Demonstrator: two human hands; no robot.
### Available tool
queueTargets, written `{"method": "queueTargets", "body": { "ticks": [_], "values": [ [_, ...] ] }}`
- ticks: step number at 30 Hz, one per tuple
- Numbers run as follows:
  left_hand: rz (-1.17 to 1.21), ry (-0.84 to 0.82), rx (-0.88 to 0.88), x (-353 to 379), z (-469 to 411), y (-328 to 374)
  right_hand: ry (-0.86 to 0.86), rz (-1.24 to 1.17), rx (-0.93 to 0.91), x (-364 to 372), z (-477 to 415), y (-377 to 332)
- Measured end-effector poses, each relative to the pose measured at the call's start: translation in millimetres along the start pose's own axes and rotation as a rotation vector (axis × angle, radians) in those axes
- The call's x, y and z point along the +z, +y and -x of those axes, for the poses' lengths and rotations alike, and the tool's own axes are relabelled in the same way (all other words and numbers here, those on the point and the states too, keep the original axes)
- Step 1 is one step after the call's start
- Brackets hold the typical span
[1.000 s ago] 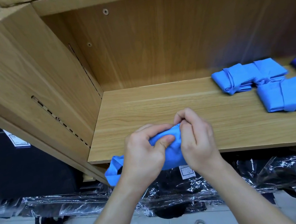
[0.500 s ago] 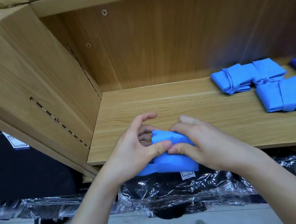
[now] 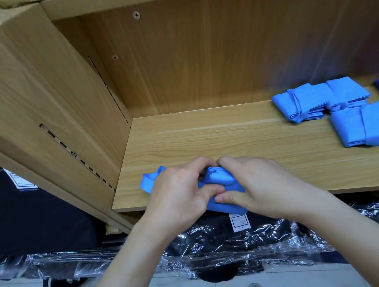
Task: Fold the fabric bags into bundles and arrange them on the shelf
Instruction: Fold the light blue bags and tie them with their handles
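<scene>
Blue fabric bag point(image 3: 220, 181), half-bundled at the front edge of the wooden shelf point(image 3: 206, 137), lies long axis left-right, left hand point(image 3: 180, 195) and right hand point(image 3: 260, 182) fingers curled tight on it, finished bundles point(image 3: 350, 126) well apart rightward, nearer the right hand.

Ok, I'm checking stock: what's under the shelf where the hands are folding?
Under the shelf lie black goods in clear plastic wrap, one with a white label. The left hand, right hand and blue bag hide part.

The left hand point(image 3: 180, 192) and right hand point(image 3: 259, 182) are bare.
</scene>
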State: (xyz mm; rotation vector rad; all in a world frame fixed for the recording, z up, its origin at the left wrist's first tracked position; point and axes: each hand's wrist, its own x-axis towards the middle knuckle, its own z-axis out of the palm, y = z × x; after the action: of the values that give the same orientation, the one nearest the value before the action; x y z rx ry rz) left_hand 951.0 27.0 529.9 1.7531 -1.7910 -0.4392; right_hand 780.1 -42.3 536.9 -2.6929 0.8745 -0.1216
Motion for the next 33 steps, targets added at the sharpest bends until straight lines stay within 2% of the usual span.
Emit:
{"method": "queueTargets", "body": {
  "ticks": [3,6,8,14,18,21,25,27,31,33],
  "values": [
    [-0.145,-0.07,0.087,-17,0,-7,0.077,-0.083,-0.084,-2,-1,16],
    [-0.444,-0.044,0.179,-39,5,-23,0.136,-0.099,-0.098,-12,-1,35],
    [-0.524,-0.035,0.234,-46,10,-34,0.177,-0.11,-0.13,-18,-3,42],
    [-0.617,0.01,0.444,-49,11,-43,0.178,-0.133,-0.181,-21,-11,49],
    [-0.578,-0.129,0.599,-48,10,-38,0.166,-0.119,-0.191,-21,-16,52],
    [-0.571,-0.148,0.624,-57,12,-43,0.173,0.01,-0.176,-25,-15,65],
    [-0.33,-0.111,0.516,-71,16,-41,0.147,-0.056,-0.13,-24,-16,78],
    [-0.166,-0.159,0.423,-76,21,-30,0.128,-0.129,-0.113,-19,-19,79],
    [0.433,-0.312,0.148,-89,27,-6,0.097,-0.332,-0.087,-9,-23,78],
    [0.77,-0.286,0.109,-89,26,-4,0.106,-0.431,-0.075,-8,-26,75]
  ]
}}
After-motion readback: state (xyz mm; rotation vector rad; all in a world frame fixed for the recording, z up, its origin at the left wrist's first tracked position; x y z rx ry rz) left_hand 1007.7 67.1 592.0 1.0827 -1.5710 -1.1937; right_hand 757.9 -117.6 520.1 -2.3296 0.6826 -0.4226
